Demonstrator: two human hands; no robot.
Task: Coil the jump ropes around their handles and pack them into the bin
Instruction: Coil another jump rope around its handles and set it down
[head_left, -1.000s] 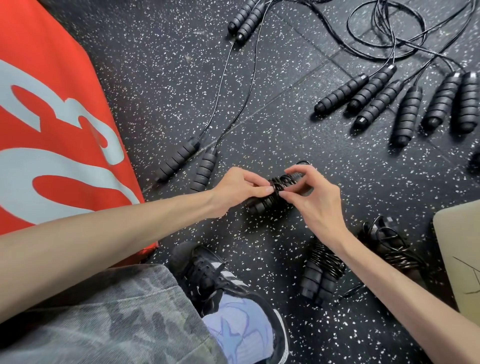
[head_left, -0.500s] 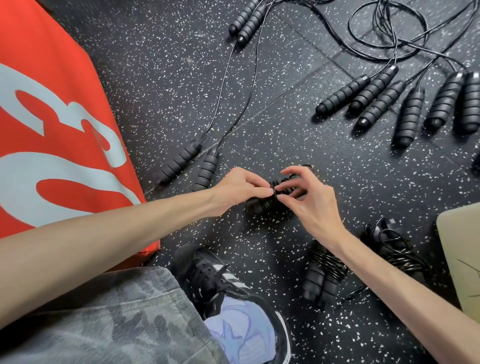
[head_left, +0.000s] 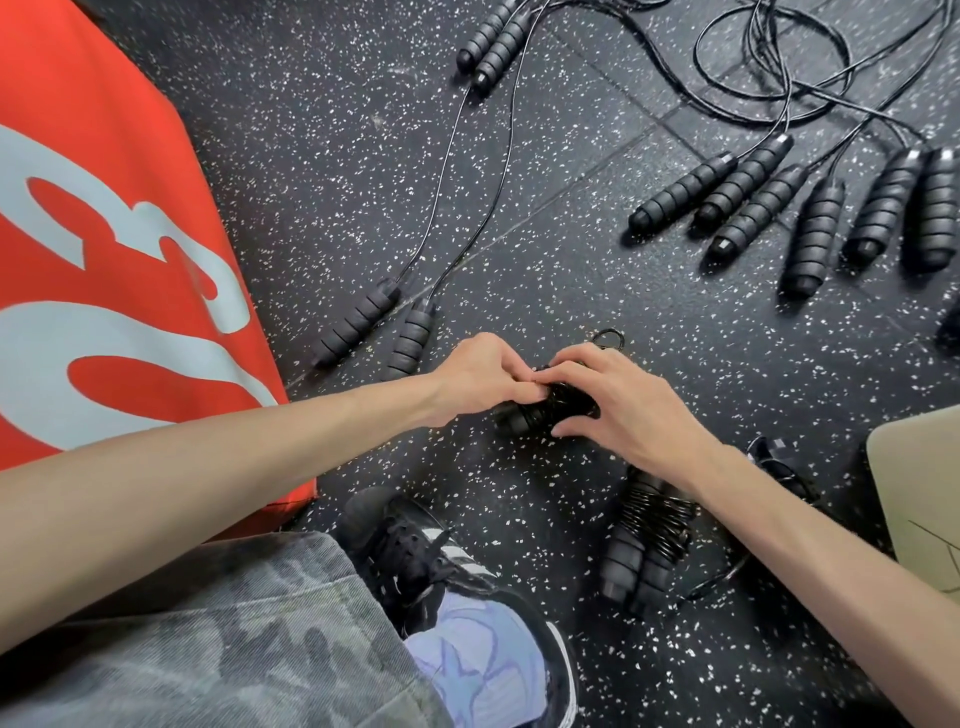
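Speckled rubber floor (head_left: 597, 270), left hand (head_left: 475, 376) and right hand (head_left: 623, 410) fingers clenched around coiled jump rope (head_left: 540, 410).

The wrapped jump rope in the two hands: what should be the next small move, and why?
Probably tuck the last loop of cord under the wraps. Both the left hand and right hand pinch the coiled rope, which looks almost fully wound, with only that small loop sticking out. Another finished bundle already lies nearby.
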